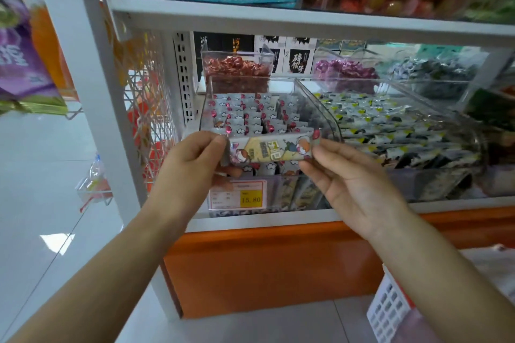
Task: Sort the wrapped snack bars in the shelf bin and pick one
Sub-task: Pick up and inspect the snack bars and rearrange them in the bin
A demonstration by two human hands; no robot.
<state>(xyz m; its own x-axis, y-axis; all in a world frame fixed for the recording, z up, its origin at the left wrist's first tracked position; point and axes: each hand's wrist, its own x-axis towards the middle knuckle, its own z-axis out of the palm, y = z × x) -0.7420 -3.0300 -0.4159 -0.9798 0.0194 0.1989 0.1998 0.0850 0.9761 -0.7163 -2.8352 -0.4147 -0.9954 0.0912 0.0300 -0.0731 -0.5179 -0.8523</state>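
A wrapped snack bar (271,150) with a pale yellow and grey cartoon wrapper is held level in front of the clear shelf bin (328,120). My left hand (195,159) pinches its left end and my right hand (354,178) pinches its right end. Behind the bar, the bin holds several rows of like bars (248,117) with grey wrappers and red dots, standing on edge. The bin's front wall carries a price tag (238,195) reading 15.80.
To the right stands another clear bin (457,117) of yellow and black wrapped bars. Smaller bins of red candies (237,65) and purple candies (345,71) sit behind. A white shelf board (306,22) hangs close above. A white basket (390,312) is low right, and wire racks are to the left.
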